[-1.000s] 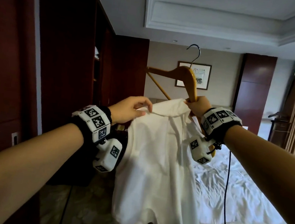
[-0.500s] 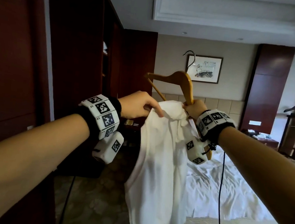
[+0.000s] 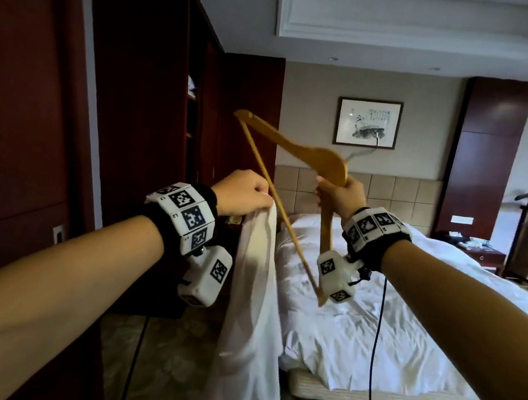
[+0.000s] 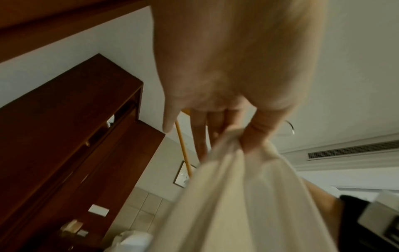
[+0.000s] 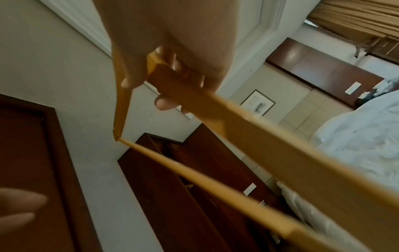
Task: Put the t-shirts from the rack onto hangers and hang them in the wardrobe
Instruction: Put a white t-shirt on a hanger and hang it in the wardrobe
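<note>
With the left hand [image 3: 243, 192] bunching the white t-shirt [image 3: 251, 313] just left of the wooden hanger [image 3: 297, 152] gripped in the right hand [image 3: 342, 194], the dressing step seems underway, and next a hanger arm needs threading into the neck.

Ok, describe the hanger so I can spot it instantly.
Look in front of the bed's tiled headboard, between the two raised arms. The wooden hanger is gripped by the right hand, tilted, bare; the white shirt hangs separately from the left hand.
</note>
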`<state>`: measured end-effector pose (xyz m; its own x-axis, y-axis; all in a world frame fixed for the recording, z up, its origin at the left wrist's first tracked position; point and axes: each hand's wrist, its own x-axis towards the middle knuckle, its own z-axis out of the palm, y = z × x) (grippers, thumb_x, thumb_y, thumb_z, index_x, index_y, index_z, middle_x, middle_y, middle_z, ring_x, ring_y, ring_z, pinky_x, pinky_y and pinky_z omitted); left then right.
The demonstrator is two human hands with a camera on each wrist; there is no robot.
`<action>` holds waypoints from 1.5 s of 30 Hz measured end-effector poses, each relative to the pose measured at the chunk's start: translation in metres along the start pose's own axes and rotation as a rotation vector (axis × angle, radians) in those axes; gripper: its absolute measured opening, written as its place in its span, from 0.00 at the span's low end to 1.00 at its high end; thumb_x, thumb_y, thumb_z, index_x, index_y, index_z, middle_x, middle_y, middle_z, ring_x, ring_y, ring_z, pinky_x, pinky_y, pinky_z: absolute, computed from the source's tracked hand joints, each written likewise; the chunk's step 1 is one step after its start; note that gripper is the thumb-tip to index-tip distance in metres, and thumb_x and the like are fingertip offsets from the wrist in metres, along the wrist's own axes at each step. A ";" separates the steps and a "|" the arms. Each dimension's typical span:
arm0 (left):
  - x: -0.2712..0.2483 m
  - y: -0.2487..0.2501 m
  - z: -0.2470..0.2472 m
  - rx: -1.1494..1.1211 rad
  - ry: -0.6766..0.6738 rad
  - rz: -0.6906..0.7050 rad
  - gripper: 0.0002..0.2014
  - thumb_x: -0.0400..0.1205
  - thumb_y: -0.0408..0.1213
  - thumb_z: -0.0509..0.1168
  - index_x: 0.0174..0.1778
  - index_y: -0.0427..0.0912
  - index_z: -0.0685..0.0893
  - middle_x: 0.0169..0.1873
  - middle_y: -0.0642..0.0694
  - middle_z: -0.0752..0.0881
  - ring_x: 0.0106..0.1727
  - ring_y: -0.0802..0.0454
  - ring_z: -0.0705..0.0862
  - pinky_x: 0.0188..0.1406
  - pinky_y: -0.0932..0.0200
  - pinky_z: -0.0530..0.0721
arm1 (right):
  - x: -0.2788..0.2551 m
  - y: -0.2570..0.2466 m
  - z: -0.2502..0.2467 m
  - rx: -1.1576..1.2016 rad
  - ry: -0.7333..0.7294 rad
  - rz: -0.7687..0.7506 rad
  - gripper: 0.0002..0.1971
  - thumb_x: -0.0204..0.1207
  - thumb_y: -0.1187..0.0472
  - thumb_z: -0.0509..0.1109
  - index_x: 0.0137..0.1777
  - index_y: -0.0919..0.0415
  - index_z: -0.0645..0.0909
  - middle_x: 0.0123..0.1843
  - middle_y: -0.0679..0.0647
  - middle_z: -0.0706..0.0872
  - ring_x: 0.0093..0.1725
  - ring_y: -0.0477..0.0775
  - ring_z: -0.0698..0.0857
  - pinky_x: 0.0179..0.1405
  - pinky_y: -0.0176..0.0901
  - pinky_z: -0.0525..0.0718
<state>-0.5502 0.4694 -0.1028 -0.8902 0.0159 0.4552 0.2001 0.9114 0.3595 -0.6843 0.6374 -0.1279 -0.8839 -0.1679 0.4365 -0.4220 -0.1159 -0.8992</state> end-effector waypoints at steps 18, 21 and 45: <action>-0.016 -0.018 0.002 -0.298 0.014 -0.133 0.13 0.80 0.24 0.55 0.42 0.38 0.85 0.33 0.56 0.82 0.37 0.63 0.78 0.40 0.73 0.74 | -0.014 -0.014 0.018 0.575 0.003 0.057 0.19 0.75 0.45 0.69 0.38 0.63 0.81 0.29 0.54 0.81 0.27 0.49 0.80 0.31 0.40 0.83; -0.013 -0.028 0.000 -0.214 0.035 -0.172 0.10 0.79 0.32 0.60 0.33 0.38 0.81 0.31 0.46 0.80 0.37 0.53 0.78 0.43 0.58 0.74 | -0.012 -0.012 0.026 0.612 0.016 0.073 0.22 0.74 0.40 0.67 0.39 0.62 0.80 0.29 0.54 0.81 0.27 0.50 0.80 0.30 0.41 0.82; -0.037 -0.053 -0.021 0.888 -0.596 -0.180 0.11 0.78 0.25 0.64 0.54 0.32 0.87 0.56 0.35 0.86 0.54 0.39 0.85 0.53 0.52 0.83 | -0.027 0.007 0.067 0.777 -0.007 0.172 0.26 0.75 0.36 0.63 0.39 0.62 0.81 0.24 0.52 0.80 0.24 0.47 0.79 0.33 0.42 0.80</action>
<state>-0.5197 0.4118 -0.1217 -0.9804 -0.1693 -0.1005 -0.1079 0.8888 -0.4454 -0.6501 0.5753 -0.1440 -0.9216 -0.2512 0.2960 -0.0162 -0.7369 -0.6758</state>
